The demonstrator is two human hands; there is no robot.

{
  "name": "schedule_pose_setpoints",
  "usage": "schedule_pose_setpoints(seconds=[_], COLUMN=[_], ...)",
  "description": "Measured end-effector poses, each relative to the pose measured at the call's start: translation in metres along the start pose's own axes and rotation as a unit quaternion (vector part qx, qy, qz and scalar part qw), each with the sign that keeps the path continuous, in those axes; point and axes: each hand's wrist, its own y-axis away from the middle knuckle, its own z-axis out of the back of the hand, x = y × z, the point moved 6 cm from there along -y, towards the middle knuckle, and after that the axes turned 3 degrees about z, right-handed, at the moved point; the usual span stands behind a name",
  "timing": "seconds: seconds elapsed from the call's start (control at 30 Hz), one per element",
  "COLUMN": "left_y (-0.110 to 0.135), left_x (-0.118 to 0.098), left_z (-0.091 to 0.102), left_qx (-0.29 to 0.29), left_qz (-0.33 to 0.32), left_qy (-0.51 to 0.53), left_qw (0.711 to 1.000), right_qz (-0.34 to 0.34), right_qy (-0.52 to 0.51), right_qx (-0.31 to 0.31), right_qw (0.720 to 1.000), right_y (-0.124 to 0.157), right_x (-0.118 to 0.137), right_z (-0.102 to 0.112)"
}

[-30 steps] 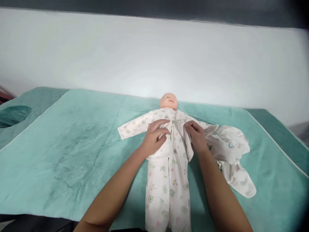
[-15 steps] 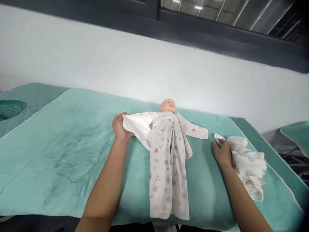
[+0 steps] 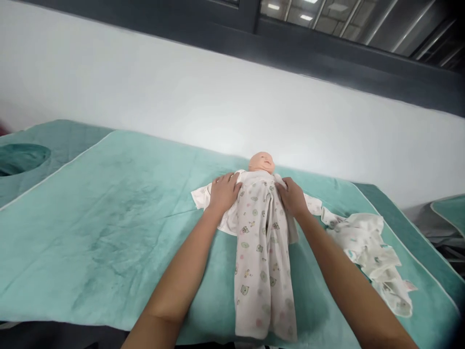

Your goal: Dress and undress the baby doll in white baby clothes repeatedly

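Observation:
A baby doll (image 3: 262, 162) lies on its back, its head bare beyond the clothes. White printed baby trousers (image 3: 250, 252) cover its front from the chest down, legs toward me. Beneath them is a white long-sleeved baby top (image 3: 228, 223), its sleeves stretched out to both sides. My left hand (image 3: 224, 193) rests on the top's left side, fingers apart, thumb against the trousers' upper edge. At the opposite upper edge, my right hand (image 3: 292, 198) has its fingers closed on the trousers; its fingertips are partly hidden.
Crumpled white printed baby clothes (image 3: 366, 242) lie to the right, close to the top's right cuff. A green padded cover (image 3: 109, 218) spreads under everything. Behind it rises a white wall (image 3: 174, 97) with a dark window frame (image 3: 203, 39).
My left hand has let go of the top's left side, now lying flatter, and moved right to the trousers. My right hand has left the crumpled clothes and moved left to the trousers' upper edge.

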Motion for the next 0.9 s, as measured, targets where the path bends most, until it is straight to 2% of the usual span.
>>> schedule_pose_setpoints(seconds=[0.07, 0.2, 0.27, 0.3, 0.37, 0.43, 0.47, 0.53, 0.63, 0.67, 0.73, 0.9], left_y=[-0.002, -0.005, -0.006, -0.006, -0.007, -0.006, -0.006, -0.005, -0.004, -0.003, -0.003, -0.004], left_x=[0.005, 0.015, 0.024, 0.030, 0.039, 0.044, 0.046, 0.048, 0.050, 0.050, 0.052, 0.055], left_z=[-0.001, 0.002, 0.005, 0.006, 0.008, 0.010, 0.010, 0.011, 0.012, 0.012, 0.012, 0.011], left_qx=[0.011, 0.018, 0.022, 0.026, 0.034, 0.043, 0.047, 0.051, 0.051, 0.052, 0.057, 0.065], left_qz=[0.027, 0.069, 0.107, 0.127, 0.154, 0.161, 0.162, 0.161, 0.157, 0.158, 0.162, 0.161], left_qy=[-0.032, -0.054, -0.060, -0.064, -0.068, -0.065, -0.064, -0.064, -0.064, -0.064, -0.064, -0.060], left_qw=[0.999, 0.996, 0.992, 0.990, 0.985, 0.984, 0.984, 0.984, 0.984, 0.984, 0.983, 0.983], right_qz=[-0.015, -0.126, -0.144, -0.130, -0.056, 0.054, 0.108, 0.207, 0.321, 0.341, 0.358, 0.392], right_qy=[0.036, 0.147, 0.181, 0.191, 0.184, 0.132, 0.090, 0.046, 0.103, 0.147, 0.196, 0.216], right_qx=[0.004, 0.033, 0.042, 0.036, 0.012, 0.002, 0.018, 0.059, 0.196, 0.227, 0.249, 0.295], right_qw=[0.999, 0.981, 0.972, 0.972, 0.981, 0.990, 0.990, 0.975, 0.921, 0.900, 0.878, 0.844], right_y=[-0.009, -0.014, -0.015, -0.018, -0.026, -0.032, -0.034, -0.035, -0.032, -0.031, -0.036, -0.042], right_x=[-0.021, -0.084, -0.097, -0.094, -0.068, -0.019, 0.009, 0.068, 0.138, 0.152, 0.169, 0.175], right_z=[0.004, 0.022, 0.028, 0.030, 0.029, 0.019, 0.011, -0.010, -0.053, -0.066, -0.083, -0.106])
